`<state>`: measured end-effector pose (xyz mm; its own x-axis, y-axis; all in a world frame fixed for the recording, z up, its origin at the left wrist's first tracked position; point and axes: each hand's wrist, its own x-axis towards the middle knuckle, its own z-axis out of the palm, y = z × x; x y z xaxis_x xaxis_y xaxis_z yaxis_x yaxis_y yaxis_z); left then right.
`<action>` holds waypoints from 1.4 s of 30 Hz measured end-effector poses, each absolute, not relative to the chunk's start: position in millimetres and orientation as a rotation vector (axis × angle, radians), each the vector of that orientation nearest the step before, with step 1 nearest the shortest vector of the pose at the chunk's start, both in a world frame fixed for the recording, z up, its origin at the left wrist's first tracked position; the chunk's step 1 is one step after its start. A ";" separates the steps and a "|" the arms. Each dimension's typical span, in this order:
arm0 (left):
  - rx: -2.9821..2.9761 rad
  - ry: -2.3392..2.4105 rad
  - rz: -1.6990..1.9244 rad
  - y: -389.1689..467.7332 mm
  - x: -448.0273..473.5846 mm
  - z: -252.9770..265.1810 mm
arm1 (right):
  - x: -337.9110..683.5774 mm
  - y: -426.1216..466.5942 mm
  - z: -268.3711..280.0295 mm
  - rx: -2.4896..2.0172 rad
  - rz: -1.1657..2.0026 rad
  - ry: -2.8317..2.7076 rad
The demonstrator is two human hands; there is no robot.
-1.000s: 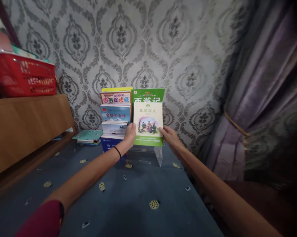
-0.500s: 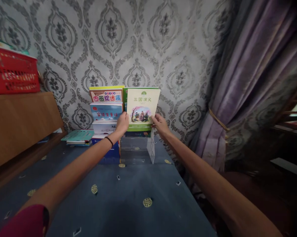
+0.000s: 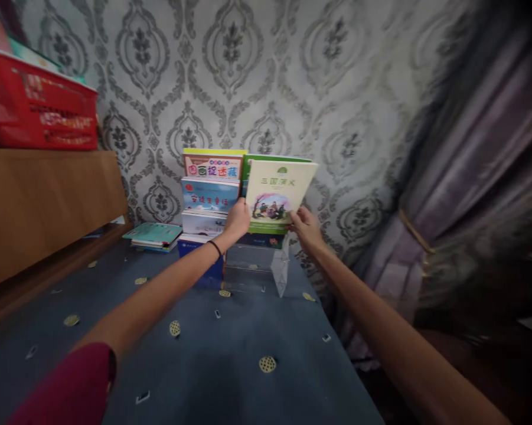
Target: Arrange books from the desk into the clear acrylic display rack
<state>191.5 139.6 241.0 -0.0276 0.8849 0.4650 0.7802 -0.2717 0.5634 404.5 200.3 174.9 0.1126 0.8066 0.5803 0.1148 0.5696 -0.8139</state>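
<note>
A cream book (image 3: 277,186) with a green lower band and a pink tree on its cover is held upright between my two hands. My left hand (image 3: 238,218) grips its left edge, and my right hand (image 3: 307,227) pinches its lower right edge. Behind it a green book (image 3: 248,168) and a dark book (image 3: 261,239) sit in a clear tiered stand (image 3: 281,268). Left of them, several books stand in steps: a picture book (image 3: 212,168) with colourful lettering, a light blue book (image 3: 210,196), a pale book (image 3: 201,222) and a dark blue book (image 3: 190,247).
A flat stack of teal books (image 3: 154,234) lies at the left on the blue patterned tablecloth (image 3: 221,360). Beyond it, a red basket (image 3: 39,106) tops a wooden cabinet (image 3: 53,206). A tied purple curtain (image 3: 407,254) hangs past the table's right edge, beside patterned wallpaper.
The view has turned left, so the scene sits further right in the picture. Both hands keep hold of the cream book, which stays in front of the stand, slightly more tilted.
</note>
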 end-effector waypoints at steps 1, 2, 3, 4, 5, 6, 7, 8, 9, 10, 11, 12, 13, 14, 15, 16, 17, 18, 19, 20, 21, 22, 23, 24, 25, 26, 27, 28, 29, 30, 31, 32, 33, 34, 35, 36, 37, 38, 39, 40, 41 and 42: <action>2.120 1.828 1.172 139.7 191.0 242.1 | 403.2 199.7 176.1 -0.866 0.607 -1.389; 2.149 1.848 1.163 139.8 190.6 243.0 | 402.1 199.4 177.2 -0.867 0.597 -1.386; 2.180 1.867 1.155 139.7 190.3 244.0 | 401.0 199.1 178.0 -0.870 0.592 -1.387; 2.208 1.886 1.147 139.3 189.9 245.0 | 400.1 198.6 178.5 -0.871 0.588 -1.390; 2.234 1.906 1.134 138.6 189.6 246.1 | 399.1 198.0 178.9 -0.868 0.586 -1.394; 2.258 1.927 1.116 137.5 189.2 247.3 | 398.3 197.1 179.1 -0.865 0.586 -1.399; 2.282 1.946 1.095 136.2 188.8 248.8 | 397.6 196.2 179.1 -0.861 0.587 -1.403; 2.305 1.969 1.076 134.9 188.4 250.4 | 397.1 195.3 179.1 -0.857 0.590 -1.404; 2.330 1.992 1.060 133.5 187.9 252.3 | 396.7 194.5 179.1 -0.853 0.593 -1.403; 2.357 2.016 1.050 132.4 187.5 254.4 | 396.4 193.8 179.1 -0.847 0.596 -1.399; 2.386 2.037 1.047 131.5 187.1 256.7 | 396.2 193.2 179.0 -0.839 0.598 -1.395; 2.417 2.056 1.047 130.8 186.7 259.2 | 396.1 192.7 179.0 -0.827 0.599 -1.391; 2.450 2.069 1.046 130.4 186.4 261.6 | 396.1 192.4 179.0 -0.813 0.596 -1.387; 2.483 2.075 1.044 130.3 186.2 264.0 | 396.1 192.2 178.9 -0.798 0.592 -1.384; 2.514 2.074 1.040 130.3 186.2 266.1 | 396.1 192.3 178.6 -0.784 0.589 -1.383; 2.539 2.074 1.035 130.5 186.2 267.9 | 396.1 192.5 178.3 -0.773 0.586 -1.382; 2.558 2.076 1.029 130.9 186.3 269.3 | 396.2 193.0 177.8 -0.765 0.586 -1.381; 2.568 2.082 1.023 131.2 186.5 270.2 | 396.3 193.7 177.1 -0.761 0.590 -1.381; 2.574 2.094 1.015 131.6 186.8 270.6 | 396.6 194.5 176.3 -0.759 0.594 -1.381; 2.580 2.106 1.002 132.0 187.1 270.6 | 397.0 195.4 175.3 -0.760 0.599 -1.382; 2.585 2.119 0.985 132.4 187.5 270.2 | 397.6 196.3 174.1 -0.762 0.600 -1.381; 2.590 2.130 0.964 132.7 187.8 269.5 | 398.3 197.1 172.7 -0.766 0.599 -1.381; 2.595 2.139 0.942 133.0 188.1 268.6 | 399.1 197.9 171.2 -0.771 0.597 -1.383; 2.598 2.149 0.921 133.2 188.4 267.6 | 399.9 198.5 169.6 -0.780 0.594 -1.385; 2.599 2.159 0.902 133.5 188.6 266.4 | 400.7 199.1 168.0 -0.794 0.589 -1.390; 2.597 2.168 0.884 133.8 188.8 265.3 | 401.5 199.5 166.3 -0.815 0.580 -1.398; 2.596 2.174 0.870 134.1 188.8 264.1 | 402.2 199.9 164.7 -0.839 0.568 -1.405; 2.593 2.176 0.859 134.5 188.7 263.0 | 402.7 200.0 163.2 -0.864 0.553 -1.412; 2.589 2.179 0.852 135.0 188.5 261.9 | 403.1 199.9 161.9 -0.885 0.538 -1.415; 2.583 2.181 0.848 135.5 188.2 260.8 | 403.4 199.5 160.9 -0.903 0.523 -1.418; 2.578 2.182 0.846 136.1 187.9 259.8 | 403.5 198.7 160.1 -0.918 0.510 -1.422; 2.574 2.183 0.844 136.7 187.5 258.9 | 403.6 197.5 159.8 -0.934 0.495 -1.429; 2.572 2.186 0.840 137.2 187.2 258.0 | 403.5 195.9 159.7 -0.951 0.476 -1.442; 2.572 2.189 0.834 137.7 187.0 257.3 | 403.4 194.0 160.0 -0.974 0.446 -1.460; 2.575 2.190 0.825 138.1 186.9 256.9 | 403.2 191.8 160.5 -1.001 0.405 -1.480; 2.578 2.193 0.817 138.3 187.0 256.6 | 402.9 189.4 161.1 -1.031 0.355 -1.498; 2.582 2.196 0.808 138.5 187.2 256.6 | 402.5 187.1 161.7 -1.060 0.299 -1.512; 2.585 2.199 0.800 138.4 187.5 256.8 | 402.1 184.8 162.2 -1.092 0.240 -1.524; 2.586 2.201 0.791 138.1 187.8 257.1 | 401.5 182.8 162.7 -1.124 0.185 -1.533; 2.585 2.203 0.783 137.4 188.2 257.6 | 400.9 181.0 162.9 -1.158 0.139 -1.542; 2.584 2.203 0.774 136.5 188.6 258.1 | 400.2 179.6 162.9 -1.190 0.105 -1.552; 2.584 2.201 0.763 135.2 189.0 258.5 | 399.5 178.4 162.7 -1.221 0.081 -1.563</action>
<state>189.0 135.2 258.5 0.1287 0.8408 0.5259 0.9858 -0.1659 0.0239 399.5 178.4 162.7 0.1284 0.7167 0.6855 0.6420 0.4668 -0.6083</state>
